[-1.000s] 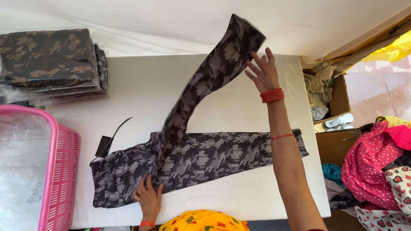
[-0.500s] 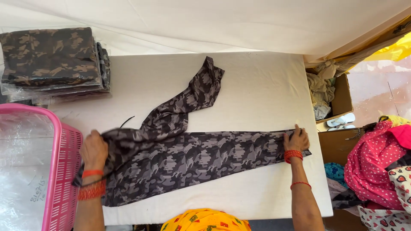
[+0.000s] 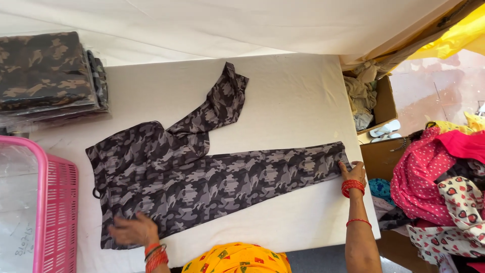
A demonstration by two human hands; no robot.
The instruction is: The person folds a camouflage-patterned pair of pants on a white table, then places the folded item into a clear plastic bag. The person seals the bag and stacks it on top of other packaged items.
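With both hands flat, left hand (image 3: 132, 230) on the waist and right hand (image 3: 352, 173) on the hem of the camouflage trousers (image 3: 202, 177) spread across the white worktop (image 3: 293, 101), neither grip closed, smoothing outward should keep that leg flat.

Taking the camo trousers (image 3: 202, 187) as the landmark: beyond them the white table (image 3: 288, 96) is bare cloth, plenty of room to sweep a hand across, apart from the one trouser leg angling up toward the far edge. Left of them it gets tight, with the pink basket (image 3: 58, 202) just beside the waistband and a stack of bagged camo garments (image 3: 48, 76) at the far left corner. Off their right end, past the table edge, sit a cardboard box (image 3: 376, 103) and a heap of pink clothes (image 3: 439, 182).
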